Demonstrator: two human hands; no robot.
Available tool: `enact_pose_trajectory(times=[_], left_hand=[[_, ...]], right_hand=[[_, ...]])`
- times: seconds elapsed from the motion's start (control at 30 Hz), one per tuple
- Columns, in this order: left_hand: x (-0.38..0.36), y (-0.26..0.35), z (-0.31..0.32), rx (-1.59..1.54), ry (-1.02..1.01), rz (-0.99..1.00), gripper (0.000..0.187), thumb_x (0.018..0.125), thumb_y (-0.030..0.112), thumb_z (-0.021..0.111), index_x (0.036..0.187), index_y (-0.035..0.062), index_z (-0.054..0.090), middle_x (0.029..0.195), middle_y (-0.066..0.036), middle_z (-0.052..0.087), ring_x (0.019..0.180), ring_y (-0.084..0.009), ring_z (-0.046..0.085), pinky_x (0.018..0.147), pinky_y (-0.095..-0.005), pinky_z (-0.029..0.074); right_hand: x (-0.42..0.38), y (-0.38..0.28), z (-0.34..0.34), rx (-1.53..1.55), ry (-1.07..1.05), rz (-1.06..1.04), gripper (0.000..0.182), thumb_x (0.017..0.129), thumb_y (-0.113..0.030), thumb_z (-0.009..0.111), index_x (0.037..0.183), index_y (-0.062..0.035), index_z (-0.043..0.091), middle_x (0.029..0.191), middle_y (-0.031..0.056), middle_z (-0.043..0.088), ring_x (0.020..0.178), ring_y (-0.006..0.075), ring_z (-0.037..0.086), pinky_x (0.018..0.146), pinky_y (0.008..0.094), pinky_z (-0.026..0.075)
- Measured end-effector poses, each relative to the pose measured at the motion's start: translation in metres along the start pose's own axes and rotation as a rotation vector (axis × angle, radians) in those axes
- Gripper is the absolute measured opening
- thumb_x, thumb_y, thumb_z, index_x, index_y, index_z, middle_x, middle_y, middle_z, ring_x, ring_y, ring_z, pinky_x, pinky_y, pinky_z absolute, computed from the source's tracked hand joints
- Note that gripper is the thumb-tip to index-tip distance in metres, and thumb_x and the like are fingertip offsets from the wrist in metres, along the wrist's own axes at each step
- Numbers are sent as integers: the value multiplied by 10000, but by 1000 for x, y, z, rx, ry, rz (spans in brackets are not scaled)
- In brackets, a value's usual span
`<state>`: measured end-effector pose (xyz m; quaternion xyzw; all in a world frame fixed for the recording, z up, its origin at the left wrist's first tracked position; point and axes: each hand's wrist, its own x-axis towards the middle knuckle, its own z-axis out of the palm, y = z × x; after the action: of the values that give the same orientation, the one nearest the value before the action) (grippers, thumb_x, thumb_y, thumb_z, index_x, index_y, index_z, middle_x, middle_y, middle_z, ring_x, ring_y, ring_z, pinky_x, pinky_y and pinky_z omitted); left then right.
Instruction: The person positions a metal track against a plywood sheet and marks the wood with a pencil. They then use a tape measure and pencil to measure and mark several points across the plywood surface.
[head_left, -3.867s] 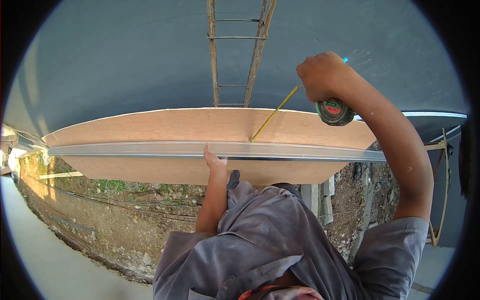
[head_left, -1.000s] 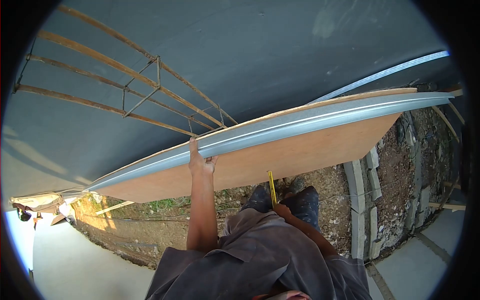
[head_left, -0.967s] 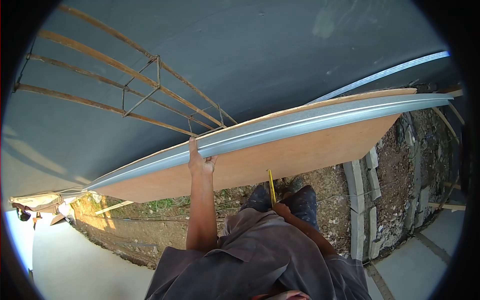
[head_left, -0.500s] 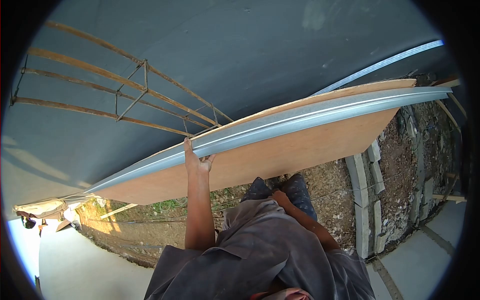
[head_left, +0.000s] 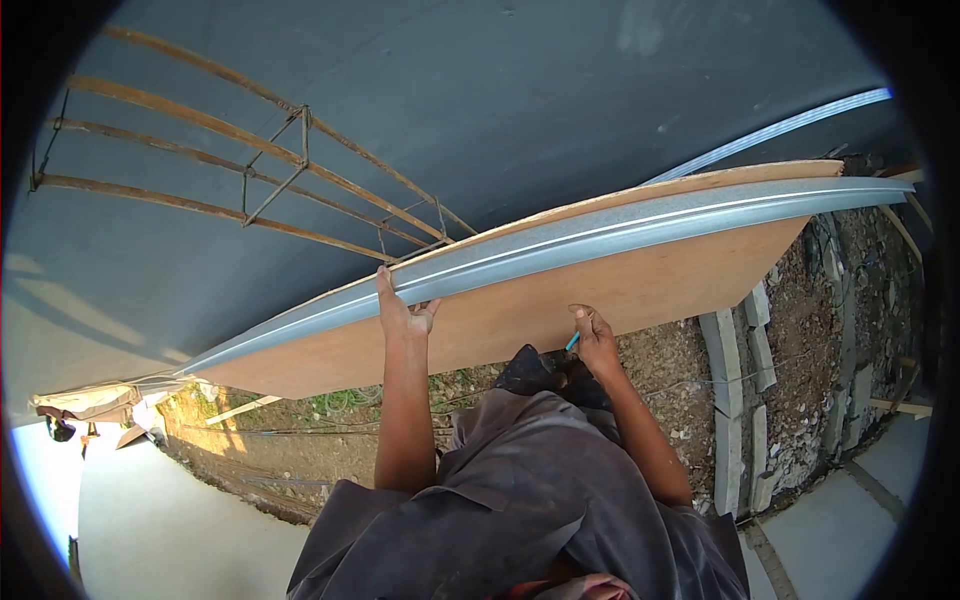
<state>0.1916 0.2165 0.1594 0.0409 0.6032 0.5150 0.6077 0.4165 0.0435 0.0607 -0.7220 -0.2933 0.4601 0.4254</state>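
A long silver metal channel (head_left: 600, 225) lies lengthwise along a plywood board (head_left: 640, 285), near the board's far edge. My left hand (head_left: 405, 305) is wrapped round the channel left of centre, thumb at its far edge and fingers below it. In front of the board, right of centre, my right hand (head_left: 594, 335) is closed round a thin blue-green pen-like stick (head_left: 572, 342). Its fingertips are close to the board's face; whether they touch it cannot be made out.
Rusty rebar cages (head_left: 250, 170) stand by the grey wall (head_left: 450, 80) at the upper left. Another metal channel (head_left: 770, 130) leans at the upper right. Concrete blocks (head_left: 723, 370) lie on the rubble ground at the right. Pale slabs (head_left: 200, 520) are at the lower left.
My right hand has risen from beside my legs to the board, with the blue-green stick now showing in it. My left hand keeps its hold on the channel.
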Motion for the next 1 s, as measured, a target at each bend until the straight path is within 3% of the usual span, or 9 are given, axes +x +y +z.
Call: enact_pose_trajectory(times=[0.03, 0.07, 0.13, 0.17, 0.23, 0.33, 0.37, 0.6, 1.0], left_hand=[[-3, 0, 1, -2, 0, 4, 656, 836, 513, 552, 1306, 104, 344, 1296, -164, 337, 1235, -320, 339, 1007, -545, 310], [-6, 0, 3, -10, 6, 1, 659, 835, 514, 553, 1307, 105, 341, 1292, -168, 336, 1234, -320, 340, 1006, -545, 313], [-7, 1, 6, -17, 11, 4, 662, 834, 515, 553, 1308, 106, 339, 1287, -172, 334, 1233, -321, 341, 1005, -545, 316], [-7, 1, 6, -18, 20, -3, 664, 834, 515, 553, 1310, 108, 336, 1276, -174, 343, 1229, -324, 346, 1005, -541, 317], [-6, 1, 4, -25, 36, 0, 665, 833, 516, 553, 1312, 110, 333, 1266, -176, 351, 1225, -328, 352, 1006, -537, 318], [-1, 0, 0, -20, 31, -45, 666, 823, 510, 570, 1298, 103, 342, 1251, -167, 367, 1207, -319, 373, 1021, -533, 286], [-1, 0, 0, -49, 13, -37, 675, 812, 506, 586, 1287, 90, 349, 1247, -167, 366, 1202, -306, 377, 1038, -533, 251], [3, -2, -4, -123, 15, 0, 684, 800, 517, 603, 1285, 100, 360, 1270, -144, 382, 1217, -309, 374, 1021, -526, 277], [14, -8, -18, -149, 16, -21, 672, 801, 506, 629, 1249, 55, 412, 1205, -141, 476, 1097, -295, 503, 948, -512, 392]], right_hand=[[0, -12, 0, 262, -153, 196, 381, 952, -395, 421, 1049, -59, 572, 806, 82, 591, 758, 158, 574, 696, 297, 451], [2, -16, 2, 264, -156, 193, 381, 952, -395, 421, 1049, -59, 572, 806, 82, 591, 758, 158, 574, 696, 297, 451], [6, -22, 8, 546, -176, 169, 368, 952, -375, 441, 1058, -43, 559, 788, 30, 583, 742, 81, 549, 666, 243, 439], [8, -32, 9, 549, -182, 172, 368, 952, -375, 441, 1058, -43, 559, 788, 30, 583, 742, 81, 549, 666, 243, 439], [18, -57, 7, 783, 103, 26, 336, 952, -347, 456, 944, -28, 560, 718, 19, 556, 651, 103, 532, 594, 261, 448], [39, -75, -10, 1055, 131, 51, 305, 947, -336, 471, 871, -51, 546, 717, 19, 552, 605, 115, 515, 544, 256, 436], [43, -75, -12, 1032, 124, 49, 291, 946, -330, 476, 850, -62, 536, 703, 16, 546, 597, 118, 511, 544, 257, 433], [48, -86, -12, 768, 196, 12, 263, 947, -261, 481, 738, -102, 460, 585, -12, 449, 445, 59, 372, 380, 217, 280], [49, -102, -12, 682, 168, -77, 315, 948, -269, 471, 684, -99, 456, 577, -1, 456, 427, 66, 375, 369, 217, 274]])
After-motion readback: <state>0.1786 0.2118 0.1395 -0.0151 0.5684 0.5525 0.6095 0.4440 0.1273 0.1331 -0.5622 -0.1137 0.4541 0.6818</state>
